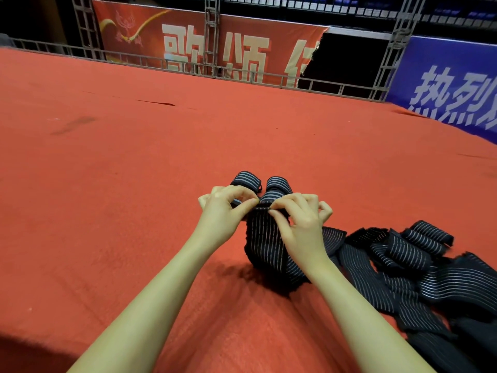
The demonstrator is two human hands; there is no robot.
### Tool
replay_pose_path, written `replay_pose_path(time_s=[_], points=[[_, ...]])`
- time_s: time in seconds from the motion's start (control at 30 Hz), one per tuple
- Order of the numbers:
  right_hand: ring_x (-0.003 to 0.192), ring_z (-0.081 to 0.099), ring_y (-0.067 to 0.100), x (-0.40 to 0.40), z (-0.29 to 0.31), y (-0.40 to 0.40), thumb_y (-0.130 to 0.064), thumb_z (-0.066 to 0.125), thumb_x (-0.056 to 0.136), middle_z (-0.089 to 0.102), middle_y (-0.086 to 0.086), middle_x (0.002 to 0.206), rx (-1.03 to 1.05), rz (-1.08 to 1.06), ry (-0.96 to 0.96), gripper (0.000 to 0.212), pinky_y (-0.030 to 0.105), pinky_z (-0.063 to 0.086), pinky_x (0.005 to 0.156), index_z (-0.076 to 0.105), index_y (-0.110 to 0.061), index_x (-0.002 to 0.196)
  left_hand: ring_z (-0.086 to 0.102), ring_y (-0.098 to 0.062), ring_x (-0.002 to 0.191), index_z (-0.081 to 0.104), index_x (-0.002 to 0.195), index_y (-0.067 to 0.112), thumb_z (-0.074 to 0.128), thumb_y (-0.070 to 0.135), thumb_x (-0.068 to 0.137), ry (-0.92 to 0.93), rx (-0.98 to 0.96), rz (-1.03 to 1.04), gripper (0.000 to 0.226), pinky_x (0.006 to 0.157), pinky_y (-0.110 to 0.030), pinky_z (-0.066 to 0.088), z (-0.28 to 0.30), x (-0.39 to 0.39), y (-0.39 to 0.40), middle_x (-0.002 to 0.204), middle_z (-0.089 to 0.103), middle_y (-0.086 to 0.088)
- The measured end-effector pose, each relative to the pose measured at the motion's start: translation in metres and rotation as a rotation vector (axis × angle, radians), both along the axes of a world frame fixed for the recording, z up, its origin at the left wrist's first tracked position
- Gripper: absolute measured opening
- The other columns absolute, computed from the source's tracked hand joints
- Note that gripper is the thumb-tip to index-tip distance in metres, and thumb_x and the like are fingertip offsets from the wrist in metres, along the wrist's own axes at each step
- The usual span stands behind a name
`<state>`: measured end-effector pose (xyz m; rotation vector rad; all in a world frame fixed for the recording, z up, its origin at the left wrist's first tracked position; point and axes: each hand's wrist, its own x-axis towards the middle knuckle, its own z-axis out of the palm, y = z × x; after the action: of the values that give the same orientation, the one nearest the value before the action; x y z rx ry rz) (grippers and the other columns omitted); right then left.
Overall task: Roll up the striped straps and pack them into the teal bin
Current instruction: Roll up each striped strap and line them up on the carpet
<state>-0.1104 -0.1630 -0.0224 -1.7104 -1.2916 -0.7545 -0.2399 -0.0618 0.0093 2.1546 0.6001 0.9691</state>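
A black strap with thin white stripes (pixel 265 246) hangs from my two hands over the red carpet. My left hand (pixel 227 208) and my right hand (pixel 298 219) pinch its top edge side by side. Just beyond my fingers, two rolled striped straps (pixel 246 180) (pixel 278 185) lie next to each other on the carpet. A heap of loose striped straps (pixel 408 281) sprawls to my right, reaching the frame's lower right corner. No teal bin is in view.
The red carpet (pixel 134 184) stretches far ahead and to the left. A metal railing (pixel 188 68) and truss posts (pixel 211 36) mark its far edge, with a red banner (pixel 242 49) and a blue banner (pixel 451 84) behind.
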Motion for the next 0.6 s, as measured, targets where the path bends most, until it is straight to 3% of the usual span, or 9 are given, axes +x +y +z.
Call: replay_pose_path(time_s=[0.13, 0.3, 0.5, 0.6], points=[[0.096, 0.043, 0.01, 0.0, 0.0, 0.0, -0.029, 0.06, 0.083, 0.062, -0.013, 0.089, 0.017, -0.002, 0.04, 0.011, 0.028, 0.013, 0.08, 0.068, -0.022, 0.08, 0.043, 0.009, 0.097, 0.057, 0.072, 0.046, 0.065, 0.026, 0.088, -0.007, -0.016, -0.008, 0.027, 0.086, -0.005, 0.011, 0.001, 0.001, -0.002, 0.08, 0.062, 0.022], [0.105, 0.047, 0.009, 0.0, 0.0, 0.001, -0.022, 0.064, 0.082, 0.062, -0.013, 0.102, 0.007, 0.036, 0.093, 0.002, 0.025, 0.015, 0.089, 0.065, -0.022, 0.083, 0.046, -0.002, 0.103, 0.058, 0.073, 0.046, 0.064, 0.027, 0.089, 0.015, -0.023, -0.008, 0.025, 0.086, -0.003, 0.011, 0.002, 0.0, -0.003, 0.082, 0.063, 0.022], [0.091, 0.054, -0.002, -0.001, 0.002, -0.001, -0.018, 0.063, 0.084, 0.066, -0.016, 0.09, 0.019, 0.076, 0.148, 0.007, 0.028, 0.017, 0.083, 0.063, -0.025, 0.084, 0.051, 0.003, 0.097, 0.06, 0.078, 0.045, 0.064, 0.036, 0.086, -0.034, -0.061, -0.091, 0.012, 0.103, -0.047, 0.032, -0.003, -0.001, -0.003, 0.082, 0.065, 0.026], [0.092, 0.053, -0.005, -0.002, 0.005, 0.0, -0.018, 0.064, 0.084, 0.066, -0.018, 0.09, 0.033, 0.109, 0.164, 0.008, 0.027, 0.017, 0.086, 0.064, -0.026, 0.084, 0.051, 0.01, 0.095, 0.061, 0.079, 0.047, 0.063, 0.05, 0.074, -0.082, -0.003, -0.082, 0.005, 0.098, -0.051, 0.036, -0.009, -0.001, -0.004, 0.093, 0.059, 0.04]])
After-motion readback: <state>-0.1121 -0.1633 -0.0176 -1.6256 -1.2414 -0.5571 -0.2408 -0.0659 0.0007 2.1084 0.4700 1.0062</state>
